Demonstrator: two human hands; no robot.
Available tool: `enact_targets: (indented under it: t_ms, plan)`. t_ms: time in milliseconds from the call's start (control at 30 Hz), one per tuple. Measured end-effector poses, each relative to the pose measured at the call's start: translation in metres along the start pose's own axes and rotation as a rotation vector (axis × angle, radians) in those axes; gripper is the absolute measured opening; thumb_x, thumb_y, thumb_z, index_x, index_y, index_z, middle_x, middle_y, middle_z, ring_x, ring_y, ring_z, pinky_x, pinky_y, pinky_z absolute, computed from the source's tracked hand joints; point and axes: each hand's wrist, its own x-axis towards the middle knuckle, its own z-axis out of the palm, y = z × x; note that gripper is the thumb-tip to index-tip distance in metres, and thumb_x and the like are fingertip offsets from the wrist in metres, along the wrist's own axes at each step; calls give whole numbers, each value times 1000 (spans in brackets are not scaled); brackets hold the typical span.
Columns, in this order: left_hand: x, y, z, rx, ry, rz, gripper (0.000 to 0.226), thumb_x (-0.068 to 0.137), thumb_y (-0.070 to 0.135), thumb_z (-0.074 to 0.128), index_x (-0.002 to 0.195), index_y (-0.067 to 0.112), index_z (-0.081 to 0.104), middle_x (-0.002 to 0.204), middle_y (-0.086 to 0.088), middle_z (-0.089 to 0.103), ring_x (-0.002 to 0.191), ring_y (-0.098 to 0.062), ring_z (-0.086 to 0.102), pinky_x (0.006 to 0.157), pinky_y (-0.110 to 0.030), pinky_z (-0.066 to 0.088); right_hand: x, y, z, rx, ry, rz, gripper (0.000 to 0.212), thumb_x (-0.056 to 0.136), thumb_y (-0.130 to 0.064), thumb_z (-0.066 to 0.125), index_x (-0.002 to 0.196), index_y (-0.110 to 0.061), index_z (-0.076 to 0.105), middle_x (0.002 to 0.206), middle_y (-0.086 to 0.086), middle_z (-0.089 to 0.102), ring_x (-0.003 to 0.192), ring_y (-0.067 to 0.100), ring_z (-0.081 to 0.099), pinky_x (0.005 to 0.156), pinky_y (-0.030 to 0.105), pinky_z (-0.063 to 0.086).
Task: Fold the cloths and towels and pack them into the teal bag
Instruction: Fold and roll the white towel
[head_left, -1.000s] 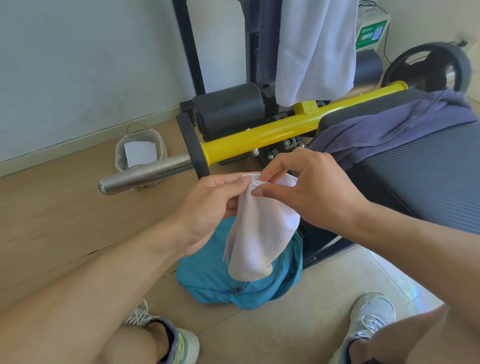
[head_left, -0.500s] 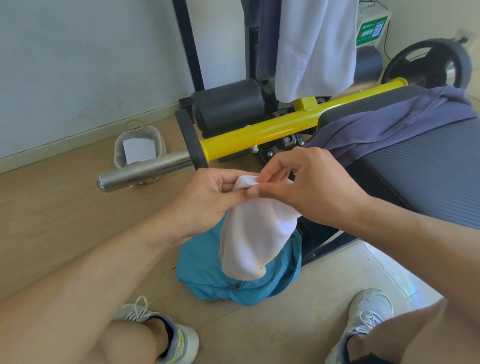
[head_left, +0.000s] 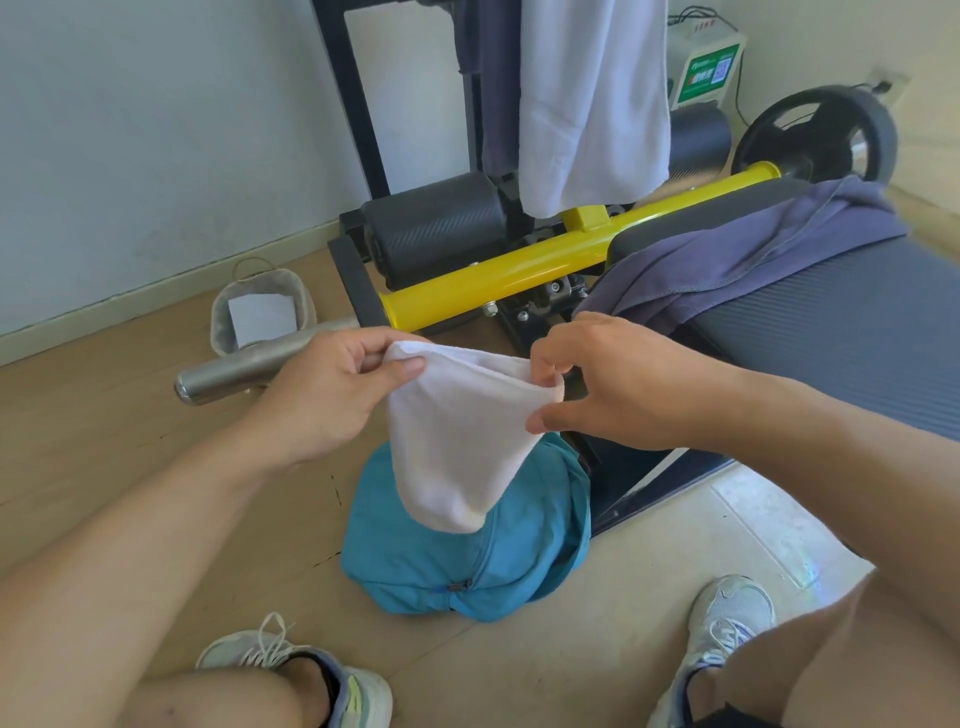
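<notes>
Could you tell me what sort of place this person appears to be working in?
Probably a home gym or small workout room. A padded weight bench with a yellow bar and foam roller pad fills the view, a black weight plate sits behind it, and towels hang over the rack.

Left hand (head_left: 332, 395) and right hand (head_left: 623, 384) apart, fingers pinched, forearms extended forward.

Bare forearms and knees; pale laced sneakers (head_left: 724, 621), dark ankle socks (head_left: 318, 675), perhaps navy.
</notes>
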Motion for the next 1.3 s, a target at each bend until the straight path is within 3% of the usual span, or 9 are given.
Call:
enact_targets:
  t_ms: [100, 200, 300, 400, 600, 800, 1033, 1300]
  plan:
    - [-1, 0, 3, 60, 43, 14, 20, 99, 24, 62, 112, 30, 75, 103, 17, 78, 103, -2, 70, 107, -39, 49, 1, -3, 2, 178, -1, 29, 46, 85, -63, 61, 91, -18, 68, 88, -1, 68, 83, 13, 59, 73, 34, 49]
    - [-1, 4, 7, 74, 60, 39, 18, 99, 27, 62, 109, 36, 74, 100, 19, 77, 101, -3, 70, 101, -37, 52, 3, -4, 4, 282, 55, 75, 54, 95, -59, 52, 80, -9, 63, 70, 10, 62, 60, 15, 54, 59, 37, 45]
    - [-1, 5, 11, 116, 43, 64, 18, 99, 26, 62, 107, 37, 75, 99, 21, 77, 100, -1, 68, 91, -32, 52, 5, 1, 5, 351, 87, 164, 32, 92, -47, 67, 79, -18, 64, 74, -1, 71, 68, 13, 66, 71, 41, 57]
    - [-2, 4, 12, 133, 44, 79, 19, 98, 26, 63, 106, 39, 75, 100, 22, 76, 102, 0, 68, 97, -38, 53, 4, 5, 7, 334, 55, 172, 16, 80, -35, 82, 83, -27, 68, 80, -13, 74, 75, 2, 68, 78, 36, 59]
    - [-3, 5, 9, 103, 53, 105, 18, 99, 25, 62, 107, 36, 75, 99, 21, 77, 100, -2, 69, 95, -38, 53, 6, 0, 9, 277, 142, 172, 16, 75, -30, 83, 75, -27, 68, 79, -14, 73, 77, 5, 69, 75, 39, 59]
    - [-3, 4, 11, 93, 34, 142, 19, 98, 24, 63, 104, 38, 74, 99, 21, 77, 99, -1, 69, 90, -27, 53, 7, 0, 12, 146, 149, 267, 2, 80, -38, 76, 80, -36, 75, 81, -24, 71, 79, 1, 67, 77, 38, 60]
    - [-4, 4, 13, 107, 29, 158, 18, 98, 26, 63, 105, 39, 74, 100, 19, 77, 100, -6, 70, 94, -48, 55, 8, -3, 12, 69, 186, 309, 14, 80, -35, 78, 92, -37, 72, 87, -20, 71, 81, 7, 66, 77, 37, 59]
    - [-4, 4, 14, 103, 25, 162, 18, 99, 23, 63, 104, 36, 74, 99, 19, 77, 99, -4, 70, 96, -49, 54, 9, -7, 14, 19, 160, 303, 19, 81, -31, 76, 99, -37, 72, 88, -19, 69, 83, 11, 66, 76, 38, 59]
